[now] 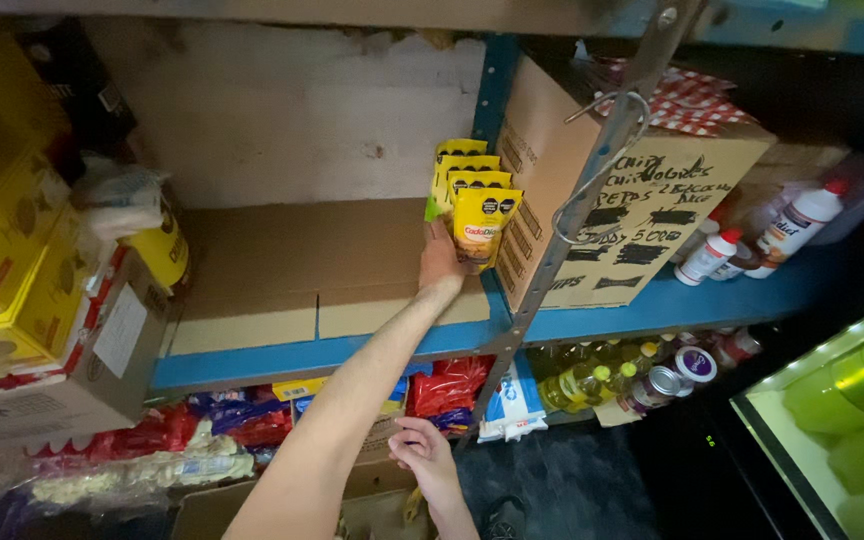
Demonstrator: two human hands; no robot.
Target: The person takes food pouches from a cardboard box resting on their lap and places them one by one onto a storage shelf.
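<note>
1. The left hand (440, 262) reaches up at the end of an outstretched bare arm to the blue metal shelf (652, 305), whose left bay is lined with flattened brown cardboard (292, 265).
2. This hand grasps the front yellow stand-up pouch (482, 228) from below; its fingers lie behind the pouch's lower edge, with the palm against it.
3. The pouch stands upright at the right end of the bay, first in a short row of matching yellow pouches (462, 165) that runs back toward the pale wall.
4. Just to the right of the row, touching or nearly so, stands a large brown cardboard box (642, 200) with black handwriting on its side and a red-and-white checked cloth (697, 100) on top.
5. A grey metal hook (602, 160) hangs on the shelf upright in front of that box.
6. The right hand (422, 455) is low, near the bottom of the view, loosely curled over the edge of an open brown carton (372, 495); whether it grips anything cannot be told.
7. Right of the big box stand white squeeze bottles with red caps (752, 240).
8. On the shelf below lie red snack bags (447, 385) and yellow oil bottles (582, 385).
9. At the left edge yellow boxes (12, 250) are stacked on a carton.
</note>
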